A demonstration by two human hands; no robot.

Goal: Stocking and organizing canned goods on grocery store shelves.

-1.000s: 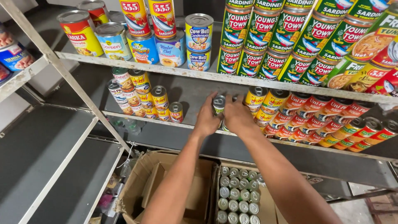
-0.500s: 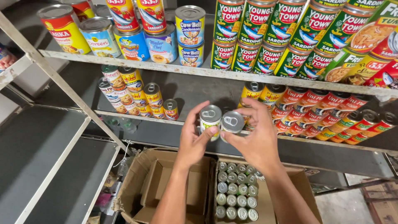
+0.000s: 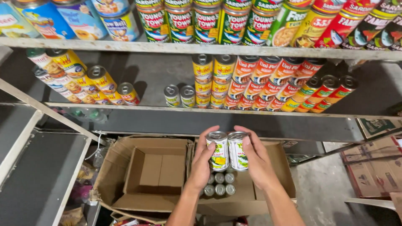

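Note:
My left hand (image 3: 200,167) grips a small can with a yellow and green label (image 3: 218,151). My right hand (image 3: 258,163) grips a matching can (image 3: 238,150), and the two cans touch side by side, upright. They hang above an open cardboard box (image 3: 284,175) with several small cans (image 3: 220,185) standing at its bottom. On the middle shelf (image 3: 146,108) above, two similar small cans (image 3: 180,96) stand next to stacks of yellow cans (image 3: 212,79).
An open cardboard box with nothing in it (image 3: 157,171) sits left of the can box. Orange and red cans (image 3: 272,83) fill the shelf's right part, with tilted cans (image 3: 83,81) at its left. The top shelf (image 3: 209,47) carries green cans. Flat cartons (image 3: 372,171) lie at right.
Both hands have come down from the middle shelf to above the can box, each with a can. Two small cans now show on the shelf where the hands were.

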